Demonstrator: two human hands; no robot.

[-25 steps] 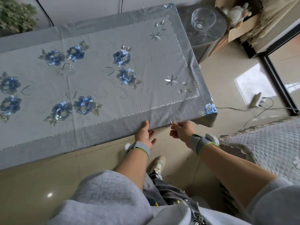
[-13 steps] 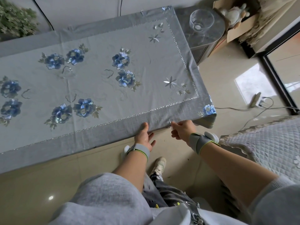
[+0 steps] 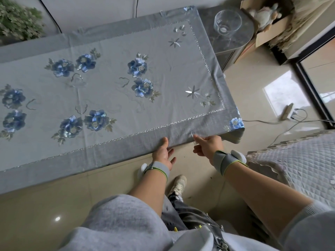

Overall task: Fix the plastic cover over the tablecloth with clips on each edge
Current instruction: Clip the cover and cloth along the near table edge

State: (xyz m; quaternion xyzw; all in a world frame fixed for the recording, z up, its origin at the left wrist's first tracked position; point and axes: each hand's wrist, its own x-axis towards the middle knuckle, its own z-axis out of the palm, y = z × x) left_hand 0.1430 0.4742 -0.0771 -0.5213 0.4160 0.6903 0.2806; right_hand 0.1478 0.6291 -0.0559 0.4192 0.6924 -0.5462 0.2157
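Where the upper left of the frame shows a leafy plant (image 3: 17, 20), the counter (image 3: 45, 180) begins below it and runs across most of the frame, draped in a grey tablecloth (image 3: 108, 91) embroidered with blue flowers and edged by a silvery trim line. A faint sheen over the cloth suggests the clear plastic cover (image 3: 181, 69) lies flat on top, though its edges are hard to make out. At the lower centre of the frame, the left hand (image 3: 163, 153) sits at the near edge of the counter, thumb pressed on top of the grey border and fingers spread loosely under the overhang, so it pins the edge and clutches nothing. Just to its right, the right hand (image 3: 208, 145) pinches a small transparent clip (image 3: 193, 135) between thumb and forefinger, the clip touching the same near edge, close to the lower right corner of the counter. Both wrists wear grey bands. In the upper right of the frame a glass bowl (image 3: 227, 22) stands on a dark side cabinet (image 3: 235, 44), and a power strip (image 3: 287, 111) lies on the tiled floor at the right
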